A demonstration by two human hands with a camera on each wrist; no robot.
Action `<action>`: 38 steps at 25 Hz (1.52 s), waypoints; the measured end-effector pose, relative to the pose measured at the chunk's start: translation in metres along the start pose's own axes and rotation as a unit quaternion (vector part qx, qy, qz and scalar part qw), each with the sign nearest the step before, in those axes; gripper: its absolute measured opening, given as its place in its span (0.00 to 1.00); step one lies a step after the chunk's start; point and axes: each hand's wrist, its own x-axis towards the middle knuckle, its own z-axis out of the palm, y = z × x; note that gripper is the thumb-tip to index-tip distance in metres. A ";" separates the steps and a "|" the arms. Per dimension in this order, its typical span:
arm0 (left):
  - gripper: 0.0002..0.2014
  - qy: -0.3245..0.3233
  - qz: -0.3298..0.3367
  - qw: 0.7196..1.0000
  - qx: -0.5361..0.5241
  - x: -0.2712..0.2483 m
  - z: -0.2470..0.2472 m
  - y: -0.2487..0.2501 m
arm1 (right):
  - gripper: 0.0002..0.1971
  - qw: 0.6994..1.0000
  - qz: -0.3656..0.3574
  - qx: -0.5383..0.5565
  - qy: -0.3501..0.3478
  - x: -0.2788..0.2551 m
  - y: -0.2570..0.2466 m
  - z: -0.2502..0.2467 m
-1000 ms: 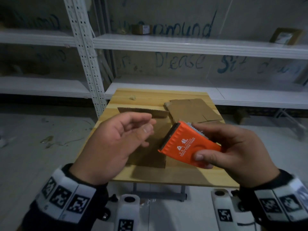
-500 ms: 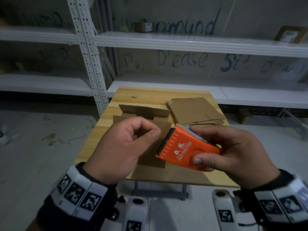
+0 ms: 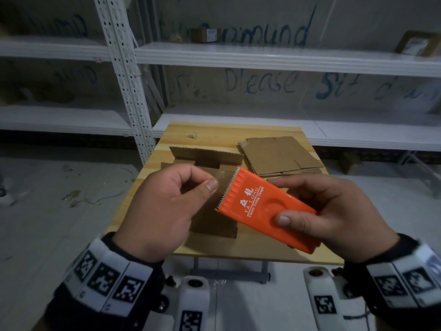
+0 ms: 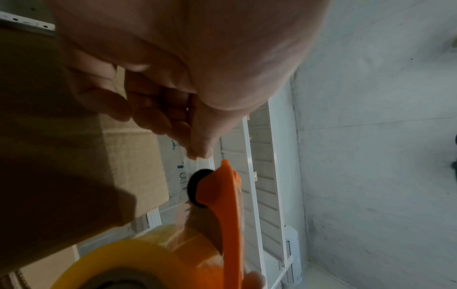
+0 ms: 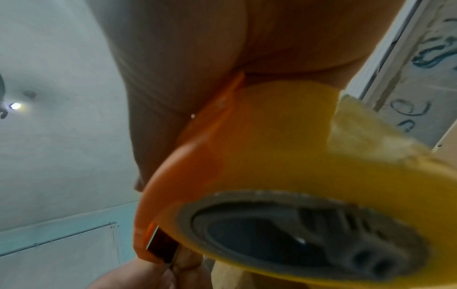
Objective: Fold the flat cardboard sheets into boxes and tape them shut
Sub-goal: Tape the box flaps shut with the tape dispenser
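Two hands [image 3: 164,206] [image 3: 334,216] around orange tape dispenser [image 3: 265,206], above half-folded box [image 3: 205,161], flat sheets [image 3: 279,155].

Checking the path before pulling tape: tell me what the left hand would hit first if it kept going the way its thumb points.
The left hand points at the tape dispenser; its toothed edge would probably come first.

Head view: looks forward and down over both hands toward the table [image 3: 238,132] and shelving. Wrist views: very close, from beneath each palm; all three share the orange tape dispenser [image 3: 265,209].
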 end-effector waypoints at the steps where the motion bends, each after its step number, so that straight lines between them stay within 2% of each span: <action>1: 0.05 0.003 -0.002 1.000 0.000 0.000 0.000 -0.001 | 0.32 1.000 0.001 -0.003 -0.003 0.001 0.001 -0.001; 7: 0.03 0.015 -0.015 1.000 0.006 0.001 0.000 -0.004 | 0.32 1.000 0.010 0.001 -0.016 0.004 0.004 -0.002; 10: 0.08 0.014 -0.021 0.999 0.020 0.000 -0.001 -0.005 | 0.32 0.999 0.021 0.005 -0.024 0.005 0.006 -0.002; 12: 0.06 0.014 -0.021 1.000 0.012 0.000 -0.001 -0.003 | 0.33 0.999 0.022 0.006 -0.032 0.005 0.009 -0.002; 16: 0.04 -0.020 -0.014 1.000 -0.001 -0.004 0.002 0.002 | 0.36 0.995 0.046 0.041 -0.080 0.005 0.015 0.000; 19: 0.09 -0.042 -0.011 0.999 0.000 -0.009 0.007 0.006 | 0.28 0.988 0.061 0.070 -0.124 0.005 0.015 0.001; 22: 0.05 -0.058 -0.014 0.998 -0.011 -0.012 0.011 0.005 | 0.24 0.978 0.093 0.095 -0.163 0.006 0.015 0.002; 25: 0.05 -0.053 -0.017 0.998 -0.020 -0.012 0.010 0.005 | 0.27 0.965 0.125 0.142 -0.183 0.005 0.020 0.004; 27: 0.04 -0.055 -0.019 0.998 -0.028 -0.012 0.009 0.006 | 0.32 0.951 0.146 0.180 -0.204 0.006 0.022 0.004; 29: 0.09 -0.054 -0.025 0.998 -0.033 -0.012 0.009 0.008 | 0.36 0.941 0.159 0.201 -0.221 0.006 0.027 0.005; 32: 0.13 -0.055 -0.048 0.996 -0.044 -0.013 0.009 0.011 | 0.33 0.935 0.167 0.223 -0.220 0.008 0.028 0.009; 35: 0.14 -0.063 -0.058 0.995 -0.058 -0.013 0.010 0.016 | 0.43 0.927 0.176 0.242 -0.224 0.007 0.031 0.017; 38: 0.15 -0.069 -0.062 0.993 -0.073 -0.014 0.011 0.018 | 0.47 0.924 0.180 0.252 -0.225 0.007 0.032 0.022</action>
